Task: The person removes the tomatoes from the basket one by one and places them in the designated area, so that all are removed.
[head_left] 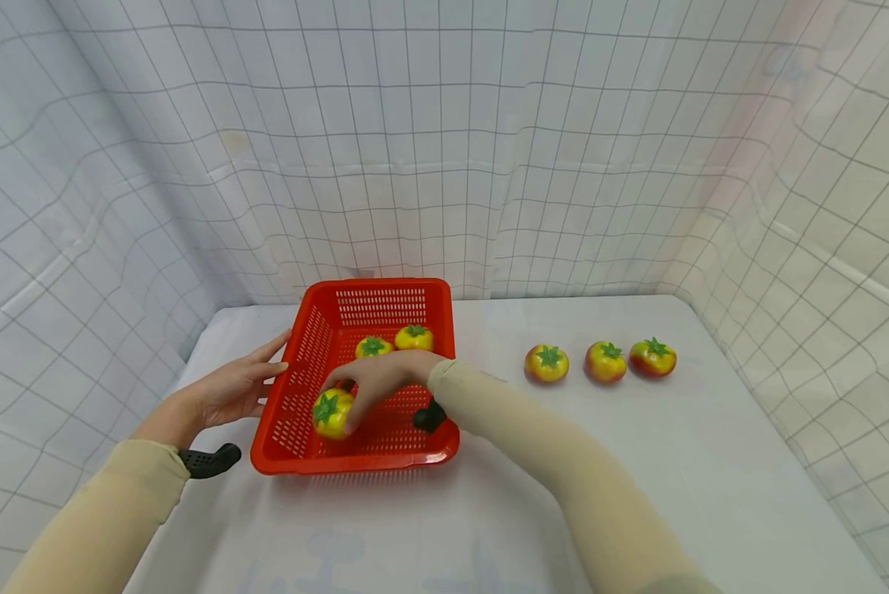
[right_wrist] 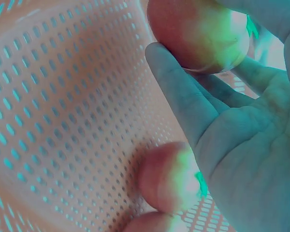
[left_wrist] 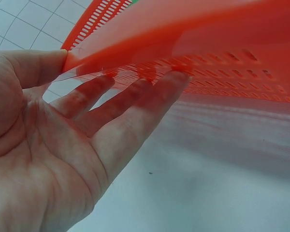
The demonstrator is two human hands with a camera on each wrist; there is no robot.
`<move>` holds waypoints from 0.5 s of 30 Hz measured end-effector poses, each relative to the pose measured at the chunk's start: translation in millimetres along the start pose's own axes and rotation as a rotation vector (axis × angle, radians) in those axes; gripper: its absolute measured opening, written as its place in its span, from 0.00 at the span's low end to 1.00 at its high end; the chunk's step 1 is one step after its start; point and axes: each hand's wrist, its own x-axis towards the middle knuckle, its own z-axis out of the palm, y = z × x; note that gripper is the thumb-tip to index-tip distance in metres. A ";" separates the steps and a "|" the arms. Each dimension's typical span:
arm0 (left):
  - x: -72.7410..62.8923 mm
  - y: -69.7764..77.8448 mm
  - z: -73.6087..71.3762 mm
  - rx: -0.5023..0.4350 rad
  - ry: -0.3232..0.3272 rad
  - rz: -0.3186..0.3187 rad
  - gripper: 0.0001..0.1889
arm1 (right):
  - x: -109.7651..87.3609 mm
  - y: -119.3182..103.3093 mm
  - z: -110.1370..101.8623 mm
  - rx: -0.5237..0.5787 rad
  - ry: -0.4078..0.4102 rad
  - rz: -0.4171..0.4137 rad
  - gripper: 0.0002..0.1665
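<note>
A red plastic basket [head_left: 266, 445] with slotted walls stands on the white table. My left hand [head_left: 232, 388] touches its left side, fingers nearly straight against the outer wall and thumb tip at the rim [left_wrist: 150, 36]. Inside the basket, near its front left, my right hand [head_left: 378, 379] holds a yellow-red tomato [head_left: 331, 414] with green leaves on top; the thumb and fingers lie around its sides. Two more tomatoes, one left [head_left: 373, 346] and one right [head_left: 415, 337], sit farther back in the basket. The right wrist view shows the held tomato [right_wrist: 198, 36] above the mesh floor.
Right of the basket, three tomatoes lie in a row on the table: one nearest the basket [head_left: 547, 364], one in the middle [head_left: 605, 363] and a redder one [head_left: 653, 358] at the far end. White grid-patterned curtains [head_left: 489, 165] enclose the table at the back and sides.
</note>
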 end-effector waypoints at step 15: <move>1.7 -1.4 -0.6 -0.005 0.001 0.000 0.38 | -43.1 13.4 -30.5 0.061 0.104 -0.116 0.39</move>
